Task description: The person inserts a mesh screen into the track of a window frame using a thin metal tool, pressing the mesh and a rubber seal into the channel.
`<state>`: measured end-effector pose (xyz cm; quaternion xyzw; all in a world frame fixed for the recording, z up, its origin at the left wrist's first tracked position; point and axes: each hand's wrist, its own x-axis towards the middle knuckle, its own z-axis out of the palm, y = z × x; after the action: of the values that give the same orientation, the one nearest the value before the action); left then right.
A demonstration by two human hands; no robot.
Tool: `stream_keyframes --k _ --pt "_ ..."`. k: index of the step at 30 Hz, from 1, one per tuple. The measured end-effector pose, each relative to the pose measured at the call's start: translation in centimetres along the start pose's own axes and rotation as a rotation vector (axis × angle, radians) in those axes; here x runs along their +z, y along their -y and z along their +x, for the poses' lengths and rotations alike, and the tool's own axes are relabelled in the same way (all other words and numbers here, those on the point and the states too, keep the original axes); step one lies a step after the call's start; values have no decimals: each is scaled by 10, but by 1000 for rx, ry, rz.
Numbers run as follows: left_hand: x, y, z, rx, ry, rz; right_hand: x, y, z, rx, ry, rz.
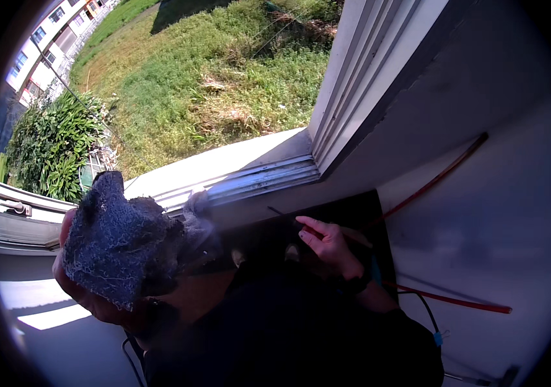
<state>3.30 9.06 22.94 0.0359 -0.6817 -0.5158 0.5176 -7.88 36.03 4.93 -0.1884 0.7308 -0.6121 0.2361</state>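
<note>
Head view, looking down past your dark clothing to your shoes. Your left hand, at the left, is curled around a crumpled grey rag, fingers on its left and lower edges; the cloth hides the rest of the grip. The rag is up in front of the window track, its right end fading into a blurred, pale wisp. Your right hand, right of centre and well apart from the rag, is nearly closed on a thin tool; its dark shaft points up and left, with a bit of red between your fingers. The white window frame looks streaked with dirt. Outside lie sunlit grass, a leafy bush and a pale building. On your right, red rods and a black cable show against a pale surface.
</note>
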Motion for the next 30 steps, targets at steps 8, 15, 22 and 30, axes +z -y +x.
stream_keyframes --k 8,15,22,30 --pt "8 14 -16 -363 6 -269 -19 -9 -8 -70 -64 -13" --pt "52 -4 -36 -545 132 -495 1 -17 18 -128 120 236" --pt "52 37 -27 -478 206 -265 35 -26 56 -7 576 -573" --pt "70 104 -58 -380 340 14 -36 -53 18 57 87 -469"
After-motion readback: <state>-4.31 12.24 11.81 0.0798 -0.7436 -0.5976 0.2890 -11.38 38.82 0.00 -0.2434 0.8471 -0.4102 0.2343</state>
